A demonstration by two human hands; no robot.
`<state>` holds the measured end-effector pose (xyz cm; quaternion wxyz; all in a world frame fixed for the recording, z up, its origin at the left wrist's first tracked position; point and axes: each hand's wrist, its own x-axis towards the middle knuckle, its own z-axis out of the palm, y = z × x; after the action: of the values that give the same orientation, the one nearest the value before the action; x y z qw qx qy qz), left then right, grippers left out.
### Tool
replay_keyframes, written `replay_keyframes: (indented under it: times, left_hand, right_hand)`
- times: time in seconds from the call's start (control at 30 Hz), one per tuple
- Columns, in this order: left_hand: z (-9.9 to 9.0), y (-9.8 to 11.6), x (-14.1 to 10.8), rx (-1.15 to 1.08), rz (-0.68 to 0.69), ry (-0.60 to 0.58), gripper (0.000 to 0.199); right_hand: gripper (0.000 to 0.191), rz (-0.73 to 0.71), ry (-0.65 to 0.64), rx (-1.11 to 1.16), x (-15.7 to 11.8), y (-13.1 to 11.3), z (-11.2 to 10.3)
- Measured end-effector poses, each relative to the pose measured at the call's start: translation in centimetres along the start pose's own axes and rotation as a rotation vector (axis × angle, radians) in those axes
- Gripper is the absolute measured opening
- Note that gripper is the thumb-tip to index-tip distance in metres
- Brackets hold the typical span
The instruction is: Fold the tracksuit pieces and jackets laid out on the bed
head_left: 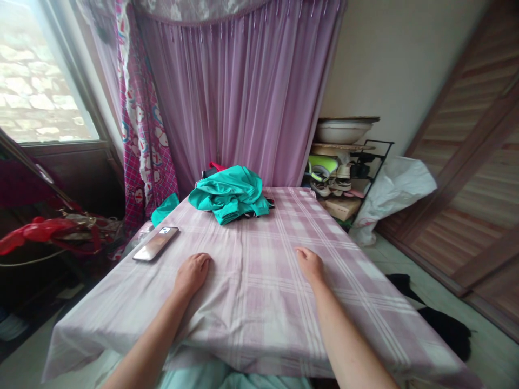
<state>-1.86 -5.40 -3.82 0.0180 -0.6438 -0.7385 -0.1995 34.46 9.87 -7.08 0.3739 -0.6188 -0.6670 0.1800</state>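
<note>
My left hand (193, 274) rests on the plaid tablecloth (255, 292), its fingers curled in and nothing seen in them. The right hand (310, 265) lies on the cloth too, closed in a loose fist with the thumb side up. Beyond both hands, a crumpled heap of teal clothing (231, 194) sits at the far end of the table, with dark and red fabric partly hidden under and behind it. A phone (156, 245) lies face down to the left of my left hand, apart from it.
A purple curtain (243, 97) hangs behind the table. On the right stand a shoe rack (340, 178), a white plastic sack (399, 189) and a slatted wooden door (466, 178). Black fabric (441, 324) lies on the floor. Red bags (44, 232) are at the left.
</note>
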Motion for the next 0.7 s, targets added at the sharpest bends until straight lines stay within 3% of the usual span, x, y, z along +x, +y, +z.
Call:
replay_keyframes:
  times: [0.13, 0.33, 0.43, 0.53, 0.7]
  left_hand:
    - [-0.2, 0.0, 0.3, 0.005, -0.01, -0.019, 0.037]
    - [-1.5, -1.2, 3.1, 0.074, -0.033, -0.17, 0.038]
    - [-2.6, -2.1, 5.9, 0.08, -0.049, -0.176, 0.042]
    - [-4.0, -2.2, 9.5, 0.126, 0.01, -0.109, 0.042]
    - [-6.1, -0.2, 16.7, 0.263, 0.085, 0.004, 0.043]
  right_hand:
    - [0.029, 0.034, -0.009, 0.006, 1.7, 0.4, 0.2]
    - [0.029, 0.08, -0.019, 0.074, 7.5, 0.1, 1.1]
    - [0.033, 0.086, -0.015, 0.12, 8.9, -0.1, 2.3]
    - [0.037, 0.086, 0.007, 0.158, 8.8, 0.0, 3.5]
    - [0.041, 0.104, 0.087, 0.333, 8.2, 0.7, 4.3]
